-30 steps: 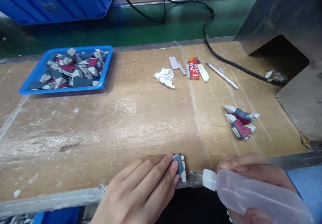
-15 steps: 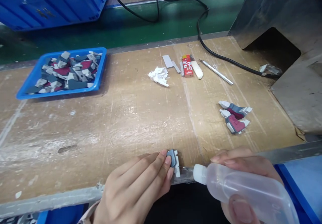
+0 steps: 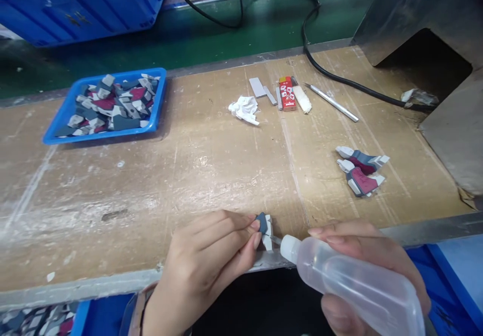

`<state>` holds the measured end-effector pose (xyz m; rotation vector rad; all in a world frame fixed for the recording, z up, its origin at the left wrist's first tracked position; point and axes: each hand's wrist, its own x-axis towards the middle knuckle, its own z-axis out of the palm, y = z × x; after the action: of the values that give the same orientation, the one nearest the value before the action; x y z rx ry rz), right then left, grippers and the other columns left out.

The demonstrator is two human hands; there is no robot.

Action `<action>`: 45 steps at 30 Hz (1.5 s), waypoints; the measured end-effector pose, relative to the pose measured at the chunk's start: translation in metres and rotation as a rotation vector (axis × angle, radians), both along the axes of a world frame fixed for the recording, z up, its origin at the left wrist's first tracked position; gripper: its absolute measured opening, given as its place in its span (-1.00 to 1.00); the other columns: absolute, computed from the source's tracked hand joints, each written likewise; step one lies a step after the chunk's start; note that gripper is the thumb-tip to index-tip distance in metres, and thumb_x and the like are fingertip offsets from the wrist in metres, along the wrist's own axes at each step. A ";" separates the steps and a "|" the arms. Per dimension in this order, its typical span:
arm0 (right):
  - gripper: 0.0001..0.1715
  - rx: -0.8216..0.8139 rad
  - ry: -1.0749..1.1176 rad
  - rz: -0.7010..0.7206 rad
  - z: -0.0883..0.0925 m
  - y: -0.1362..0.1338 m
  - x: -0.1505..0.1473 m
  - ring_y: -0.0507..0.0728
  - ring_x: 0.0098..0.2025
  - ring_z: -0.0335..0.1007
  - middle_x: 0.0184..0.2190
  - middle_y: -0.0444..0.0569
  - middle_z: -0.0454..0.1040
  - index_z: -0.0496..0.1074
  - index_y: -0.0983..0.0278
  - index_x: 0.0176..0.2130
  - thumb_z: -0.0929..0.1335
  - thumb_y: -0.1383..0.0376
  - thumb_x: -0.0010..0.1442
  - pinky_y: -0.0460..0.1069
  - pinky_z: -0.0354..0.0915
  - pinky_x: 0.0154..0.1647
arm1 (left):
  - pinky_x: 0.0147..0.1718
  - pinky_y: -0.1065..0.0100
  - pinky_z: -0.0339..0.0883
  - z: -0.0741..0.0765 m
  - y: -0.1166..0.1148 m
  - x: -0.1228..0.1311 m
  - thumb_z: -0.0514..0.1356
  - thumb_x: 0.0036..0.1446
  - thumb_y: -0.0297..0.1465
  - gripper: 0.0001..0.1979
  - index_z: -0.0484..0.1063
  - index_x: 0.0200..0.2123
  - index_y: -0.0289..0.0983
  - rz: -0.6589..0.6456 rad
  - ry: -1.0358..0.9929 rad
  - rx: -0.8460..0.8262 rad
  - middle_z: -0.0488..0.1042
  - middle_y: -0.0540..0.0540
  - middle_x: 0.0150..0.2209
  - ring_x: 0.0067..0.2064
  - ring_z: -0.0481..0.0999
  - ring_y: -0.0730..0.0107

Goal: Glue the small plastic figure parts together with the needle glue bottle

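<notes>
My left hand (image 3: pixel 211 255) pinches a small grey-blue and white plastic part (image 3: pixel 265 227) at the near edge of the wooden bench (image 3: pixel 204 170). My right hand (image 3: pixel 362 270) is wrapped round a clear squeeze bottle (image 3: pixel 350 285). Its thin metal needle tip touches the part's right side. Two finished-looking parts in grey, maroon and white (image 3: pixel 361 170) lie on the bench to the right, apart from both hands.
A blue tray (image 3: pixel 64 119) heaped with several like parts sits at the far left. Farther back lie crumpled white tissue (image 3: pixel 244 109), grey strips, a red lighter (image 3: pixel 287 93) and a metal knife (image 3: pixel 332 102). A black cable (image 3: pixel 339 82) runs to a metal housing (image 3: pixel 426 34) at right.
The bottle has moved left until its needle tip meets the part. My left hand shifted slightly up and right, still pinching the part. The view tilted a little.
</notes>
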<state>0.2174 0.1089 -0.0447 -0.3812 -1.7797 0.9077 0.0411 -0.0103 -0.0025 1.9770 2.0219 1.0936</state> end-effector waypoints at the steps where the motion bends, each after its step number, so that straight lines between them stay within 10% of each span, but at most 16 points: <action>1: -0.59 0.009 0.036 -0.044 0.003 -0.002 -0.005 0.16 -0.34 0.55 -0.36 -0.04 0.48 0.48 0.19 0.05 0.43 0.13 0.25 0.00 0.59 -0.41 | -0.30 0.38 0.51 0.001 0.001 -0.001 0.23 0.28 -0.56 -0.91 0.52 -0.23 -0.30 -0.003 -0.044 -0.010 0.61 -0.07 -0.29 -0.25 0.61 0.38; 8: -0.74 0.161 -0.014 -0.015 0.023 0.008 -0.017 0.07 -0.38 0.55 -0.47 -0.07 0.47 0.47 0.30 -0.19 0.40 0.14 0.28 -0.14 0.56 -0.38 | -0.31 0.38 0.51 0.002 0.005 -0.003 0.21 0.28 -0.57 -0.86 0.57 -0.27 -0.28 0.019 -0.233 -0.048 0.61 -0.07 -0.34 -0.28 0.61 0.36; 25: -0.55 0.137 0.085 0.208 0.002 0.012 -0.004 0.11 -0.07 0.54 -0.15 0.01 0.53 0.43 0.41 0.08 0.45 0.35 0.21 -0.08 0.56 -0.08 | -0.28 0.36 0.48 0.000 0.003 -0.004 0.21 0.31 -0.52 -0.81 0.59 -0.35 -0.28 0.038 -0.320 -0.088 0.62 -0.08 -0.36 -0.31 0.59 0.36; 38: -0.72 -0.253 -0.054 0.010 0.005 0.004 -0.009 0.12 -0.35 0.54 -0.31 0.02 0.57 0.52 0.27 -0.17 0.50 0.15 0.18 -0.06 0.49 -0.44 | -0.22 0.33 0.39 -0.018 -0.012 0.007 0.31 0.26 -0.38 -0.76 0.49 -0.01 -0.22 0.179 -0.139 -0.077 0.56 -0.04 -0.21 -0.20 0.49 0.34; 45: -0.68 -0.652 0.370 -0.098 0.002 0.005 -0.016 0.17 -0.17 0.47 -0.21 0.01 0.46 0.49 0.26 -0.25 0.54 0.19 0.02 -0.06 0.47 -0.51 | -0.31 0.34 0.31 -0.028 -0.013 0.015 0.28 0.27 -0.47 -0.83 0.49 -0.06 -0.24 0.245 -0.121 0.017 0.51 -0.04 -0.30 -0.28 0.45 0.36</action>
<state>0.2011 0.1140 -0.0427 -0.6579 -1.0897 1.3809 0.0566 -0.0235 -0.0308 1.6569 2.2377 1.2477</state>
